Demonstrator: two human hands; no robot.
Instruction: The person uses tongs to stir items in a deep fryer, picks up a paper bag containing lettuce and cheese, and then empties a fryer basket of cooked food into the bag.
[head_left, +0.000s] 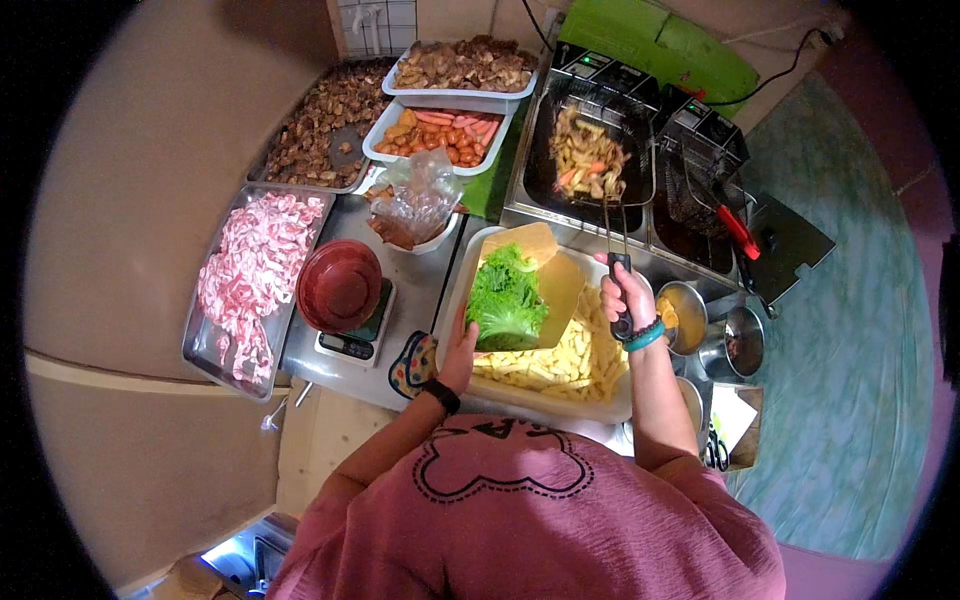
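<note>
My left hand (459, 361) holds an open kraft paper box (564, 298) by its left side, with green leaf lettuce (508, 296) inside. Beneath the box is a white tub (465, 259) of pale cut fries (574, 367). My right hand (631, 294) is closed around the black handle (621, 322) of a wire strainer. The strainer's head lies over the left fryer basin, holding fried pieces (589, 157) with some orange bits. Whether it touches the oil I cannot tell.
A second fryer basket with a red handle (738, 232) sits right. Metal bowls (742, 341) and scissors (717, 450) lie at the right. Leftward are a raw meat tray (196, 352), a red bowl (339, 285) on a scale (352, 346), a sausage tub (375, 146) and trays of browned meat (386, 79).
</note>
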